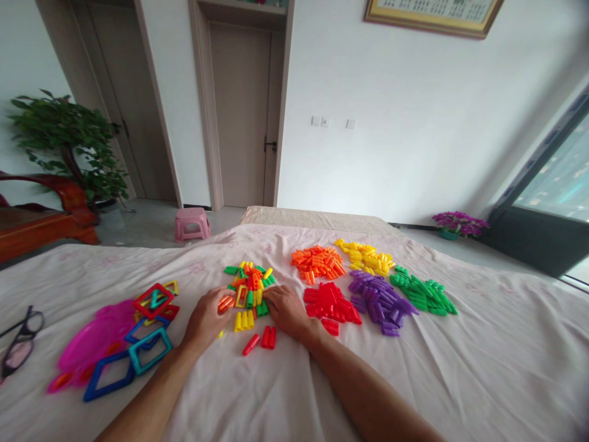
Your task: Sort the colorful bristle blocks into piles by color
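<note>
1. Curled closed around orange pieces (226, 304) with the left hand (209, 317), at the left of the mixed pile (253, 279).
2. Bent over the pile's right side with the right hand (289, 310); impossible to tell whether pinching anything.
3. Between both hands: the mixed pile, on the sheet (294, 399).
4. Nearer the body: loose red pieces (269, 337).
5. Farther right: red heap (330, 301), purple heap (381, 301), green heap (423, 293).

Holds orange blocks (226, 304) in the left hand (208, 316). Has the right hand (286, 310) at a mixed pile (253, 279), maybe touching it. Has a red heap (330, 301), purple heap (381, 301), orange heap (317, 264), yellow heap (368, 258) and green heap (424, 293) on the right, glasses (19, 355) and a pink toy (99, 328) on the left.
</note>
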Motion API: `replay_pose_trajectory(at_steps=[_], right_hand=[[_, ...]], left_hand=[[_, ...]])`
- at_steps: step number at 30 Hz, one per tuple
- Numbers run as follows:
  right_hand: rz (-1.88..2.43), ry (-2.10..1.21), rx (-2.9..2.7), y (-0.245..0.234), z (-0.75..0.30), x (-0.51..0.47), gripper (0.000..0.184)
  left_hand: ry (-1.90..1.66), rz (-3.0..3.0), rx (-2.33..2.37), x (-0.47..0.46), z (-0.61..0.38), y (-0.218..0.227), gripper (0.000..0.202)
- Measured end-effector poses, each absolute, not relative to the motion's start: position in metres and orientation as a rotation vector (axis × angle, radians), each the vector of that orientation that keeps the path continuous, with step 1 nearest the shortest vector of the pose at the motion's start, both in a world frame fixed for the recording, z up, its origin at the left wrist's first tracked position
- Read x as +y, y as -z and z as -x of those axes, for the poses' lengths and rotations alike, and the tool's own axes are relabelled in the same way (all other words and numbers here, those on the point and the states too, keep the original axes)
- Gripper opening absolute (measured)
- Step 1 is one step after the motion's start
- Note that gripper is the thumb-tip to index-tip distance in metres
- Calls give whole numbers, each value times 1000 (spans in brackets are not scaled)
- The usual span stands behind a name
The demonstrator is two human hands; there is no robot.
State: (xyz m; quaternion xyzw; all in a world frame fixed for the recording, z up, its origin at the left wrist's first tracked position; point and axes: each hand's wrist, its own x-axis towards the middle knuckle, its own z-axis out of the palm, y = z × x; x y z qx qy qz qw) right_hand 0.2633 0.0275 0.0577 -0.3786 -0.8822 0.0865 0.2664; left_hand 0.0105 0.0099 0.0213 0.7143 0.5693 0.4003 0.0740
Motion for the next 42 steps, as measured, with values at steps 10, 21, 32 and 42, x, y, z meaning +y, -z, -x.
replay_pose_trajectory(at_steps=[10, 21, 32, 42], right_hand=[[1046, -223, -2391, -60, -263, 26, 22], [1026, -222, -2389, -57, -264, 28, 22], [1012, -214, -2385, -53, -264, 30, 23], [1002, -229, -2377, -55, -264, 28, 24]], left_hand=[[-1387, -2139, 1519, 6, -16, -29, 28], [-1517, -2025, 1451, 3, -16, -32, 18], [-1602, -1939, 1414, 0, -22, -38, 17], [-1570, -1770, 1467, -2, -24, -41, 18]])
